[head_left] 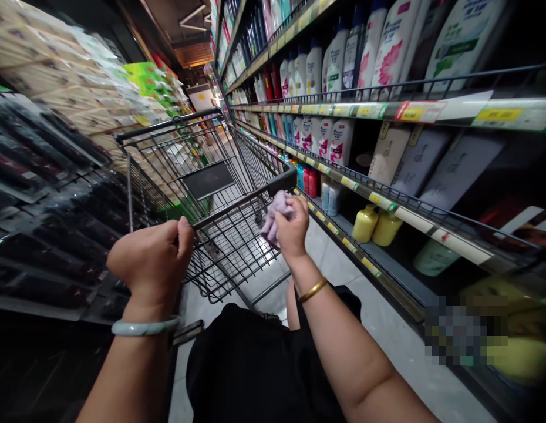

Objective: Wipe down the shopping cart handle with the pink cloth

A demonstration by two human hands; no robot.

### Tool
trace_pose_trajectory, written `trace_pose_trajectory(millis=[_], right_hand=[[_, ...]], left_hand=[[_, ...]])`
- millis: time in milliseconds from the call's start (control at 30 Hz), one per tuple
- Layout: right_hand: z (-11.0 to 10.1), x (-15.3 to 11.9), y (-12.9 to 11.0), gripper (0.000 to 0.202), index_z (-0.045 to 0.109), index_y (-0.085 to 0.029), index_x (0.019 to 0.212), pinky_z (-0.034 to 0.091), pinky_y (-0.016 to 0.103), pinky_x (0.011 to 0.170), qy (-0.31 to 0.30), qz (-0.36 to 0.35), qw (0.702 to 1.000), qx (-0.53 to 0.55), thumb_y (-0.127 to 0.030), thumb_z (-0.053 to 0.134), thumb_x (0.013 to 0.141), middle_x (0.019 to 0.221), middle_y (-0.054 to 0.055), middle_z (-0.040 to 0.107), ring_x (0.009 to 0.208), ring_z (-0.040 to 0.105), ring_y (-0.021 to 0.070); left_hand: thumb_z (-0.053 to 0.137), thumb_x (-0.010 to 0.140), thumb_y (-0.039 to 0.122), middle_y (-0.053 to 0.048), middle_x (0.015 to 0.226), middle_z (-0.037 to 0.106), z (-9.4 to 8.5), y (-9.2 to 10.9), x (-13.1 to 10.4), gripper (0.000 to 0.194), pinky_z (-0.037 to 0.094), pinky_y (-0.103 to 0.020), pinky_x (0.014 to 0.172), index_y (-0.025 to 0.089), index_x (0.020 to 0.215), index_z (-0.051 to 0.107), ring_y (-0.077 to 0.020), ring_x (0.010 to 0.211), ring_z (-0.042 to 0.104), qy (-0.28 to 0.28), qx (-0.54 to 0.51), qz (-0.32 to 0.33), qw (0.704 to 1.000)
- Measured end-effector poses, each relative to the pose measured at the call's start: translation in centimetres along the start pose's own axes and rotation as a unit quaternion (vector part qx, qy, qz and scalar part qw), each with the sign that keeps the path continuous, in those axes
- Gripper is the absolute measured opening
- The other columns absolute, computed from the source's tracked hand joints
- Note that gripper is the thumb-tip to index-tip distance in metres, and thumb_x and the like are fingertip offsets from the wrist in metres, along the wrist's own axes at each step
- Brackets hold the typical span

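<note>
A wire shopping cart [210, 177] stands in front of me, with its dark handle bar [229, 207] nearest my body. My left hand [152, 254], a pale bangle at its wrist, is closed around the left end of that bar; most of its fingers are hidden behind the hand. In my right hand [294, 226], a crumpled light purple cloth [273, 218] is pinched between thumb and fingers. This hand is by the right end of the bar; whether it touches the bar I cannot tell. A gold bracelet circles the right wrist.
Shelves on the right hold shampoo bottles [394, 44], boxes [425, 155] and yellow bottles [365, 223] behind wire rails [431, 202]. Dark plastic-wrapped packs [39, 223] and stacked beige packs [57, 64] line the left. The tiled floor [339, 264] of the aisle runs ahead.
</note>
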State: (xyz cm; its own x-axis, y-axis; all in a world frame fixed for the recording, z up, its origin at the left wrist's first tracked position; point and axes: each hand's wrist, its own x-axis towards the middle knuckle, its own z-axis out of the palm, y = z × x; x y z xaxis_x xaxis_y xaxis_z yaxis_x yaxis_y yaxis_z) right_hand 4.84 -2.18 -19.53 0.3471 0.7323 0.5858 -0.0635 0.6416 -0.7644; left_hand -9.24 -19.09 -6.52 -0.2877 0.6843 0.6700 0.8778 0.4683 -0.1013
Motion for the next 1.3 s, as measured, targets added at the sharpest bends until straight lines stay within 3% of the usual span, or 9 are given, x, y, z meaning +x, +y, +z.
trace_pose_trajectory(millis=[133,267,467,633,733,900,1133,1200,1300], right_hand=[[0.1,0.5,1.5,0.024,0.061,-0.023,0.097,0.054,0.034,0.095,0.065,0.023,0.998,-0.011,-0.012,0.058,0.076,0.105,0.004,0.061,0.099,0.062,0.0179],[0.1,0.4,1.6,0.024,0.06,-0.023,0.096,0.053,0.036,0.098,0.052,0.02,0.998,-0.024,-0.013,0.059,0.074,0.105,0.004,0.061,0.102,0.061,0.0197],[-0.5,2.0,2.6,0.026,0.06,-0.023,0.097,0.052,0.038,0.1,0.046,0.004,0.998,-0.045,-0.013,0.057,0.073,0.104,0.005,0.062,0.101,0.062,0.0209],[-0.1,1.2,1.9,0.026,0.06,-0.022,0.098,0.053,0.04,0.099,0.069,0.014,0.995,-0.069,-0.011,0.058,0.074,0.105,0.006,0.061,0.101,0.061,0.022],[0.6,-0.9,-0.2,0.023,0.06,-0.023,0.094,0.054,0.039,0.097,0.041,-0.007,0.997,-0.068,-0.01,0.061,0.076,0.107,0.007,0.059,0.101,0.061,0.0217],[0.8,-2.3,-2.1,0.022,0.061,-0.025,0.09,0.052,0.038,0.104,-0.032,-0.053,0.995,-0.077,-0.007,0.066,0.078,0.115,0.008,0.057,0.112,0.061,0.0221],[-0.3,0.9,0.9,0.03,0.062,-0.022,0.103,0.05,0.044,0.109,0.02,0.12,0.988,-0.091,-0.008,0.062,0.077,0.118,0.008,0.058,0.112,0.06,0.0232],[0.1,-0.5,-0.1,0.028,0.063,-0.022,0.102,0.051,0.042,0.107,-0.006,0.109,0.991,-0.083,-0.008,0.062,0.077,0.119,0.009,0.058,0.111,0.06,0.0228],[1.0,-3.6,-2.6,0.021,0.066,-0.023,0.095,0.054,0.036,0.103,-0.142,0.011,0.988,-0.057,-0.011,0.068,0.078,0.117,0.008,0.059,0.11,0.062,0.0218]], left_hand=[[0.038,0.103,0.044,-0.003,0.059,0.036,0.1,0.3,-0.1,0.047,0.009,-0.037,0.067,0.024,0.061,0.032,-0.0188,0.058,0.026,0.0,0.004,0.018,1.0],[0.033,0.106,0.049,-0.005,0.061,0.045,0.0,0.4,0.0,0.053,0.011,-0.036,0.064,0.022,0.061,0.044,-0.0187,0.059,0.035,-0.004,0.027,0.03,0.999],[0.047,0.102,0.059,-0.007,0.079,0.071,-0.3,-0.6,0.8,0.048,0.028,-0.031,0.062,0.022,0.101,0.078,-0.0233,0.076,0.062,-0.011,-0.038,0.099,0.994],[0.04,0.103,0.066,-0.004,0.059,0.049,0.2,0.4,1.0,0.063,0.021,-0.034,0.062,0.021,0.063,0.058,-0.0193,0.061,0.043,0.017,0.011,0.079,0.997],[0.034,0.104,0.069,-0.002,0.059,0.039,0.5,1.9,1.0,0.065,0.01,-0.035,0.062,0.022,0.06,0.045,-0.0174,0.057,0.029,-0.005,0.031,0.027,0.999],[0.026,0.106,0.069,-0.005,0.062,0.046,1.0,3.6,1.2,0.068,0.01,-0.036,0.063,0.021,0.064,0.05,-0.0191,0.059,0.035,-0.006,0.037,0.027,0.999],[0.048,0.099,0.069,-0.007,0.079,0.069,1.5,1.6,2.6,0.054,0.022,-0.033,0.061,0.023,0.086,0.073,-0.0234,0.076,0.061,-0.064,-0.057,0.126,0.988],[0.052,0.097,0.069,-0.006,0.085,0.073,1.9,1.0,3.3,0.05,0.026,-0.032,0.061,0.025,0.095,0.077,-0.0238,0.08,0.064,-0.071,-0.094,0.122,0.986],[0.051,0.095,0.073,-0.006,0.073,0.067,2.8,1.2,3.9,0.056,0.021,-0.034,0.059,0.023,0.081,0.074,-0.0226,0.07,0.059,-0.056,-0.067,0.069,0.994]])
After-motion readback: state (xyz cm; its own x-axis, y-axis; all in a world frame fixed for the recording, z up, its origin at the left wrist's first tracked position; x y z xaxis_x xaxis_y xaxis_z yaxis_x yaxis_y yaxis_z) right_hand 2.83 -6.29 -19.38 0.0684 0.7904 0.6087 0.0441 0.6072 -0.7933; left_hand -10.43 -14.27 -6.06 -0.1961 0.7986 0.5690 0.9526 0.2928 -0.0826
